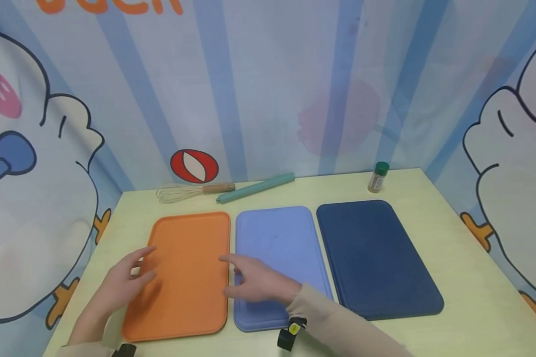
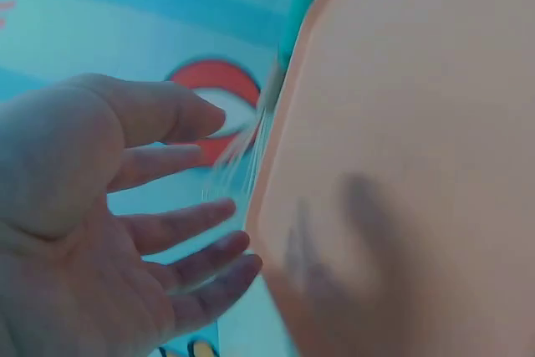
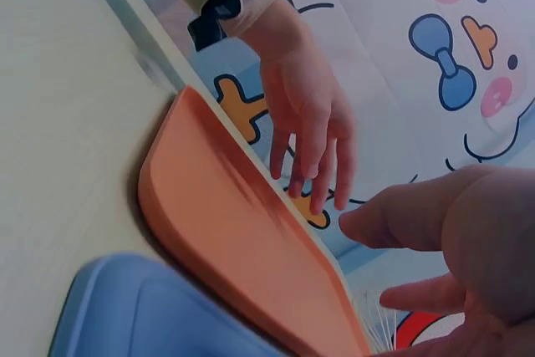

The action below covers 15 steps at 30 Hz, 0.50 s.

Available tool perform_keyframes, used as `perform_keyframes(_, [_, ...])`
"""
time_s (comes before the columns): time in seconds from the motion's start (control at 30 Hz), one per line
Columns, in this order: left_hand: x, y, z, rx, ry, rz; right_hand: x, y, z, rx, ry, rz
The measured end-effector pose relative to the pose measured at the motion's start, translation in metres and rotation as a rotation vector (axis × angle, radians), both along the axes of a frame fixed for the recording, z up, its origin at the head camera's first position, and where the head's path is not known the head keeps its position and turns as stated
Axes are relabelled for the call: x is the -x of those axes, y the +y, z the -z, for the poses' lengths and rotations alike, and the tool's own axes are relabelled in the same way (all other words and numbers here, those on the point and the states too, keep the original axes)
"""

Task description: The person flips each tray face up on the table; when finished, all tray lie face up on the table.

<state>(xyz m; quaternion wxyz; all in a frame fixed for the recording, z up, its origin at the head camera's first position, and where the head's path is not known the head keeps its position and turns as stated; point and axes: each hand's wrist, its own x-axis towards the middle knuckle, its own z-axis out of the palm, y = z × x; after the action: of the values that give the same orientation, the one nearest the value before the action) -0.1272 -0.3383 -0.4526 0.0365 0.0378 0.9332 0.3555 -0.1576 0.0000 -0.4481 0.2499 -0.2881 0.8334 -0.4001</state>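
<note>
An orange tray (image 1: 187, 297) lies at the left of the table. Over its left edge hovers my left hand (image 1: 124, 280), fingers spread and holding nothing; its shadow falls on the tray. My right hand (image 1: 254, 278) reaches across the light blue tray (image 1: 277, 233), its fingertips above the orange tray's right edge. Nothing is between those fingers. In the left wrist view the left hand (image 2: 159, 215) shows a bare palm beside the orange tray (image 2: 418, 123). The right wrist view shows both hands apart from the orange tray (image 3: 234, 223), above its surface.
A dark blue tray (image 1: 375, 258) lies right of the light blue one. Along the table's back edge are a whisk (image 1: 192, 191), a teal rolling pin (image 1: 256, 188) and a green-capped spice jar (image 1: 377, 178). A printed cloth backdrop (image 1: 268, 99) stands behind the table.
</note>
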Motion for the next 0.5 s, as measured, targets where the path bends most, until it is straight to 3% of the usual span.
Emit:
perform_keyframes(0.13, [-0.003,0.022,-0.003,-0.052,0.112,0.032,0.003,0.014,0.004,0.052,-0.043,0.017])
perform_keyframes(0.23, [-0.003,0.039,-0.006,-0.094,0.151,0.059,0.006,0.025,0.006,0.080,-0.064,0.031])
perform_keyframes(0.5, [0.000,0.083,-0.005,-0.184,0.079,0.143,0.011,0.059,0.010,0.123,-0.021,0.075])
